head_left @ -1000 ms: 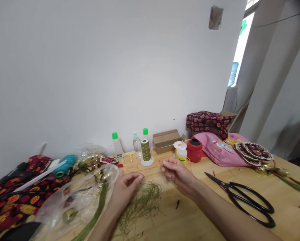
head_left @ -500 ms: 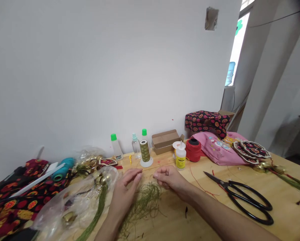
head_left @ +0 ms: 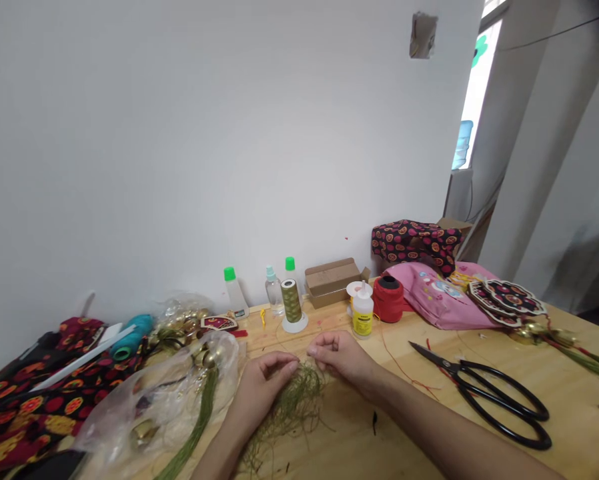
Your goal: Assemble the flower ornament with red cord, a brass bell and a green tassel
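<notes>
A loose tangle of olive-green thread (head_left: 302,401) lies on the wooden table between my hands. My left hand (head_left: 263,385) is at its left edge, thumb and forefinger closed in a pinch at the top of the tangle. Facing it across a small gap, my right hand (head_left: 343,359) pinches with thumb and forefinger, its other fingers curled. The strands at both fingertips are very fine and hard to follow. Just behind the hands stands a spool of olive-green thread (head_left: 291,303) on a white base.
Black-handled scissors (head_left: 499,393) lie at right. A yellow-labelled glue bottle (head_left: 363,317), a red thread cone (head_left: 388,300) and a cardboard box (head_left: 334,283) stand behind. At left are a plastic bag (head_left: 124,407) with gold bells and a green tassel (head_left: 197,430). A pink bag (head_left: 429,293) lies back right.
My left hand has moved slightly right, and its thumb and forefinger have come together. My right hand stays nearly in place, still pinching. The whole view has shifted a little.
</notes>
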The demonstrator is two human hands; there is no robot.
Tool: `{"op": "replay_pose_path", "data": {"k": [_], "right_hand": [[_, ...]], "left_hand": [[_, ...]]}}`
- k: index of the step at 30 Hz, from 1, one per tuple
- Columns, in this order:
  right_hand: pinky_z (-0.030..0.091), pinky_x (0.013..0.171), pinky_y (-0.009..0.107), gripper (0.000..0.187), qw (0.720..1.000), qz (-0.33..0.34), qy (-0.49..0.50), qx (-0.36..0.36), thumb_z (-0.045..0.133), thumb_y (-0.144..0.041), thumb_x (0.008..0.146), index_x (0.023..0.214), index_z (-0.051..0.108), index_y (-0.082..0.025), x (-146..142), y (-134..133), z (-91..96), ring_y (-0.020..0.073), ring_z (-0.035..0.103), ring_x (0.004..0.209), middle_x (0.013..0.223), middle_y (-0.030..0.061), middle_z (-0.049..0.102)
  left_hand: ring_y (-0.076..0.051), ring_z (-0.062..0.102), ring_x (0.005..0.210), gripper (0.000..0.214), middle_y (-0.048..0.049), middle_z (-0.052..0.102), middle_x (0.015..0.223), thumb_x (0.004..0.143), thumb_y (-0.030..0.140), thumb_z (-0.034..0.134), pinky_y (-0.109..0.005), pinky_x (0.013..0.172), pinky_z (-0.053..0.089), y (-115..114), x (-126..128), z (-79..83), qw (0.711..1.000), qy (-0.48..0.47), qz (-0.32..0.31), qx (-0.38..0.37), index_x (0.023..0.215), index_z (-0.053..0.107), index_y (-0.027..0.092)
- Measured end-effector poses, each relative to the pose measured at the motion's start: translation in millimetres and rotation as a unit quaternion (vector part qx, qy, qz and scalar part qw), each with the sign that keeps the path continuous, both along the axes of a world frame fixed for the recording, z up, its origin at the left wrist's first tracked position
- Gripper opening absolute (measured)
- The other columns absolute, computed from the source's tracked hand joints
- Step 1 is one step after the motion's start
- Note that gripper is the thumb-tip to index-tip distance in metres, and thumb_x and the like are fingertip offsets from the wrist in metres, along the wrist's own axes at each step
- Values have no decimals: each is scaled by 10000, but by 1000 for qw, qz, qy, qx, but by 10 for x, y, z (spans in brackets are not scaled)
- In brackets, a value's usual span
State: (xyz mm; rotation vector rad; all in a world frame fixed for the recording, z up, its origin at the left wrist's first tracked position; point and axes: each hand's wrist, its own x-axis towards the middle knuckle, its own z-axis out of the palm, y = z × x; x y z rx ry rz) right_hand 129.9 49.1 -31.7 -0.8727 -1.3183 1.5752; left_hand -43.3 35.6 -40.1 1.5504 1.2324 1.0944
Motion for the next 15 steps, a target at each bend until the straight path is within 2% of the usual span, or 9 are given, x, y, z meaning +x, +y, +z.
{"op": "replay_pose_path", "data": {"k": [5, 15], "right_hand": [[108, 364, 200, 341, 1000, -15, 7, -2, 655, -444, 582, 566, 483, -149, 34, 17, 34, 18, 231, 329, 415, -81, 438], [125, 370, 191, 336, 1000, -4, -20, 13, 641, -447, 606, 593, 523, -133, 31, -22, 37, 19, 235, 341, 450, -60, 465]], "left_hand": [[-144, 585, 587, 286, -30, 676, 615, 522, 383, 726, -234, 593, 446, 20, -16, 25, 994, -91, 28, -46, 651, 671, 135], [-162, 621, 628, 383, -55, 703, 668, 503, 410, 736, -265, 633, 472, 7, -107, 93, 981, -146, 107, -66, 754, 695, 124]]}}
